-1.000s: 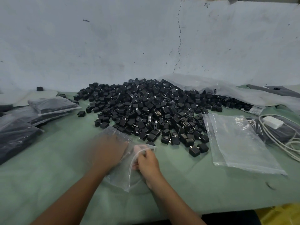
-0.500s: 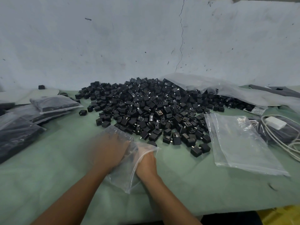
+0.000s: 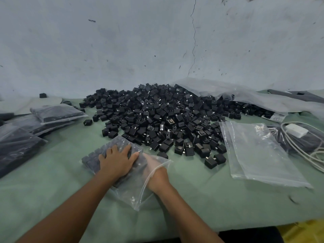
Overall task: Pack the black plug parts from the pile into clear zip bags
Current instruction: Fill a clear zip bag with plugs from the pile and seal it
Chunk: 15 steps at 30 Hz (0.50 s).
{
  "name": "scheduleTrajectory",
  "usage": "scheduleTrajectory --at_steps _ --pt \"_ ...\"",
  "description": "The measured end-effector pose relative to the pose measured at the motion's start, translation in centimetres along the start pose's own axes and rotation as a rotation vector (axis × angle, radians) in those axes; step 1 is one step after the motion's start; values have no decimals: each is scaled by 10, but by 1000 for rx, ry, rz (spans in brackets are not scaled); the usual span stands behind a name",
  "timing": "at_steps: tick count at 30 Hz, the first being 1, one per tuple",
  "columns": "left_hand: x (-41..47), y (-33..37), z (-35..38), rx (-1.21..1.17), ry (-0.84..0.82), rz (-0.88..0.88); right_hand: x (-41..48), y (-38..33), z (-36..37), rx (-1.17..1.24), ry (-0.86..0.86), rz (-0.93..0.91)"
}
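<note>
Black pile (image 3: 166, 116) behind zip bag (image 3: 133, 193); left grip (image 3: 116, 162) flat atop, right grip (image 3: 155, 170) unreadable inside.

**Materials and finishes: packing table**

- Plug parts (image 3: 166, 120): black moulded plastic with smooth, matt-to-satin faces. Some carry small bright metal prongs.
- Zip bag (image 3: 133, 195), part filled: thin clear plastic film, glossy and creased.
- Empty zip bags (image 3: 259, 155): the same clear film, smooth, with white glare.
- Filled bags (image 3: 57, 113): clear film with a hazy sheen over dark contents.
- Large loose bag (image 3: 245, 95): thin plastic, milky and crumpled.
- Table cover (image 3: 52, 190): pale green cloth, matt and softly wrinkled.
- Wall (image 3: 122, 50): pale painted plaster, matt, rough, scuffed and cracked.
- Cable (image 3: 315, 155) and adapter (image 3: 296, 130): white plastic, smooth, slightly glossy.
</note>
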<state>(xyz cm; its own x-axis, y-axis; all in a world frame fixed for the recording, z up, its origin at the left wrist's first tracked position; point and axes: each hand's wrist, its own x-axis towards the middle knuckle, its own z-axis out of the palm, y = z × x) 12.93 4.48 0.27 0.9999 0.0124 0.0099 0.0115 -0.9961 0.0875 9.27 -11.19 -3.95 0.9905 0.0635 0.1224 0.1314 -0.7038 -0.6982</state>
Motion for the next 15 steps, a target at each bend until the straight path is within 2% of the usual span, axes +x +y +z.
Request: scheduleTrajectory --at_steps 1,2,3,4,5,7,8,10,12,15 --pt "2 0 -2 -8 -17 -10 8 -1 6 216 4 145" --pt "5 1 -4 -28 -32 -26 8 -2 7 405 47 205" --pt "7 2 -6 -56 -40 -43 8 -4 7 528 13 243" --pt "8 4 -7 -84 -42 -60 5 -9 3 504 29 286" --pt "8 7 -7 -108 -37 -74 5 -7 2 370 57 248" --pt "5 13 -4 -148 1 -90 -12 -10 -10 -9 29 -1" --pt "2 15 -1 -164 32 -92 -18 -16 -14 -43 38 -67" --pt "-3 17 4 -182 83 -86 -30 -18 -20 -45 -11 -117" --pt "-4 16 5 -185 98 -79 -46 -18 -27 74 -43 -92" --pt "-4 15 5 -184 103 -87 -72 -1 -39 172 0 -108"
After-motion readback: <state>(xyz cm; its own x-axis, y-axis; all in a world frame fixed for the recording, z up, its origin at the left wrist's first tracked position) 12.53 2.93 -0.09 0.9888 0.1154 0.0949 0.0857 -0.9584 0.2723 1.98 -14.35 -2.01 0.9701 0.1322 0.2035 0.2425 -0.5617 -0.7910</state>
